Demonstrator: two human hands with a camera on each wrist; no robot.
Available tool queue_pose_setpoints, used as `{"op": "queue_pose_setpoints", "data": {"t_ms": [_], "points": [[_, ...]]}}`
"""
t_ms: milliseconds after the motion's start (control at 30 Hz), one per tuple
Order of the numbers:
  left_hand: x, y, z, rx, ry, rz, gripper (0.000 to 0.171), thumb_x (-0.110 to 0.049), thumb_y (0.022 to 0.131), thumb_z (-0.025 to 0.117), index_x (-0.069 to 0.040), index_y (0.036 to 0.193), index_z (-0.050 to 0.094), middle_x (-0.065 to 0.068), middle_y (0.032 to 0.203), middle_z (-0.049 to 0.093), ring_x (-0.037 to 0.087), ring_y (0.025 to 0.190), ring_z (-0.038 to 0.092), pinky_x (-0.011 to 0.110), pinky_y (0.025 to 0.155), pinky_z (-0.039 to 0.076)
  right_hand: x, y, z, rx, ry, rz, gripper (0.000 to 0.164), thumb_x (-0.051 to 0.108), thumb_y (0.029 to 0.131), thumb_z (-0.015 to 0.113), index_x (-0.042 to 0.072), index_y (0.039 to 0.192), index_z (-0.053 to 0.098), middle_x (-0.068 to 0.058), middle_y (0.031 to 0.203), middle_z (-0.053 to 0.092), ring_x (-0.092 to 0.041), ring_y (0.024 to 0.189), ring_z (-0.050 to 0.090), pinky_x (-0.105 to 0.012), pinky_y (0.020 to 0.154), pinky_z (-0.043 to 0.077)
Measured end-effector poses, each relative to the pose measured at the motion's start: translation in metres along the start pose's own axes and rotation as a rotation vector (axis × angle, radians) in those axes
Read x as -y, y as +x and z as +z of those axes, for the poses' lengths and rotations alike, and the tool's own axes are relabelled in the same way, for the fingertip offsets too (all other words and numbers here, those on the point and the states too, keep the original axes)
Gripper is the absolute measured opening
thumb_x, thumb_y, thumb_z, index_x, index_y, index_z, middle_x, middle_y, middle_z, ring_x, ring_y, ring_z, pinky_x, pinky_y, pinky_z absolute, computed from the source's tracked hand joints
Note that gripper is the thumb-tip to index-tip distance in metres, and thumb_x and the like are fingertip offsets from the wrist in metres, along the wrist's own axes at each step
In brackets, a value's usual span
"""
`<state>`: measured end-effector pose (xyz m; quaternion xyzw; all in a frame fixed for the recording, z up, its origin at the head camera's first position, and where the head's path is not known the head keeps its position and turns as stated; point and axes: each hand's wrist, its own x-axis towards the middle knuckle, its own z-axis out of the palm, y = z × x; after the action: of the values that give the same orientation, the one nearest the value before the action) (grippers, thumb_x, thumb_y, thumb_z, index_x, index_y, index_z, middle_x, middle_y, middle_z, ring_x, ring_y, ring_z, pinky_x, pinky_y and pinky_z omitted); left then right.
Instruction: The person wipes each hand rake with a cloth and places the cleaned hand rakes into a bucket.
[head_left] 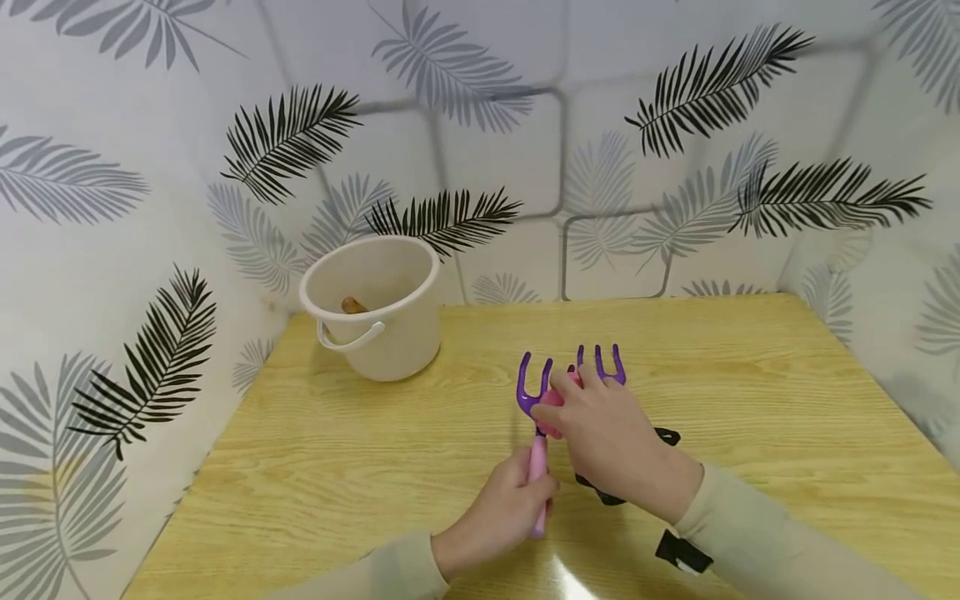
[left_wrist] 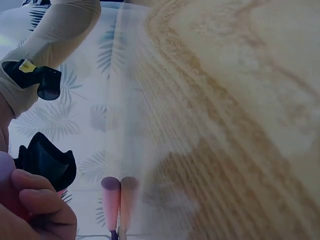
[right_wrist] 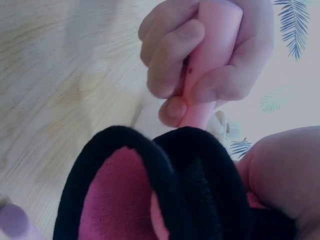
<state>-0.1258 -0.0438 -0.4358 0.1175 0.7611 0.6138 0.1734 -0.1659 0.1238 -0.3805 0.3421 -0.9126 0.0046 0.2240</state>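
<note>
My left hand (head_left: pixel 513 492) grips the pink handle (head_left: pixel 537 467) of a small garden fork, whose purple tines (head_left: pixel 525 387) point away from me. Over the fork's head, my right hand (head_left: pixel 611 433) holds a pink cloth (head_left: pixel 553 412) against it, hiding part of the tines. In the right wrist view the cloth shows thick black edging (right_wrist: pixel 112 137) and a fuzzy pink inner side (right_wrist: pixel 117 200); its full shape is hidden. Purple tines (head_left: pixel 617 367) of a second tool show beyond my right hand. A pink handle (left_wrist: pixel 111 200) lies on the table in the left wrist view.
At the back left of the wooden table (head_left: pixel 360 467) stands a white bucket (head_left: pixel 401 333), its handle hanging down in front. A brown object (head_left: pixel 352 305) shows inside it. A leaf-patterned wall covering (head_left: pixel 495 150) rises behind the table. A black device (head_left: pixel 682 552) sits at my right sleeve.
</note>
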Motion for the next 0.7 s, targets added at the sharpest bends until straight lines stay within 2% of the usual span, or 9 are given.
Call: {"op": "queue_pose_setpoints", "data": {"t_ms": [167,233,333,500,600,700], "points": [[0.000,-0.003,0.000,-0.011,-0.062,-0.008,0.022,-0.016,0.097,0.054,0.000,0.112,0.052,0.003,0.070,0.056,0.011,0.055,0.050,0.022,0.046,0.041,-0.007,-0.003,0.004,-0.009,-0.018,0.048,0.041,-0.005,0.068,0.072,0.024,0.096,0.074,-0.007,0.099,0.061,-0.033,0.087,0.060,-0.043,0.069,0.058],[0.000,-0.004,0.000,-0.024,-0.075,-0.012,0.021,-0.016,0.096,0.054,-0.001,0.110,0.052,0.003,0.071,0.056,0.012,0.056,0.051,0.022,0.045,0.041,-0.012,-0.004,0.007,-0.020,-0.047,0.073,0.039,-0.004,0.069,0.073,0.023,0.097,0.075,-0.009,0.100,0.062,-0.035,0.088,0.061,-0.043,0.069,0.059],[0.000,-0.005,0.000,-0.031,-0.090,-0.026,0.020,-0.017,0.096,0.055,0.000,0.107,0.051,0.003,0.071,0.056,0.012,0.057,0.050,0.022,0.045,0.040,-0.018,-0.005,0.011,-0.035,-0.094,0.094,0.033,-0.001,0.073,0.076,0.022,0.097,0.074,-0.012,0.102,0.063,-0.037,0.088,0.061,-0.041,0.062,0.057],[0.000,-0.008,0.001,-0.016,-0.107,-0.040,0.021,-0.019,0.096,0.056,-0.002,0.106,0.050,0.003,0.070,0.056,0.012,0.056,0.048,0.021,0.043,0.038,-0.023,-0.004,0.014,-0.034,-0.130,0.138,0.030,0.004,0.077,0.078,0.019,0.103,0.073,-0.017,0.112,0.065,-0.041,0.092,0.061,-0.044,0.064,0.056],[0.001,-0.008,0.001,-0.021,-0.118,-0.038,0.020,-0.019,0.096,0.056,-0.003,0.105,0.050,0.003,0.070,0.056,0.012,0.056,0.049,0.020,0.043,0.039,-0.021,-0.006,0.012,0.002,-0.094,0.141,0.044,0.006,0.066,0.085,0.022,0.106,0.074,-0.015,0.112,0.065,-0.039,0.093,0.061,-0.042,0.062,0.057],[0.002,-0.007,0.000,-0.038,-0.118,-0.033,0.017,-0.019,0.097,0.055,-0.003,0.103,0.050,0.003,0.070,0.056,0.012,0.056,0.049,0.020,0.043,0.039,-0.014,-0.007,0.006,0.029,-0.016,0.113,0.054,0.005,0.059,0.086,0.026,0.108,0.074,-0.014,0.112,0.066,-0.036,0.091,0.062,-0.041,0.059,0.058]]}}
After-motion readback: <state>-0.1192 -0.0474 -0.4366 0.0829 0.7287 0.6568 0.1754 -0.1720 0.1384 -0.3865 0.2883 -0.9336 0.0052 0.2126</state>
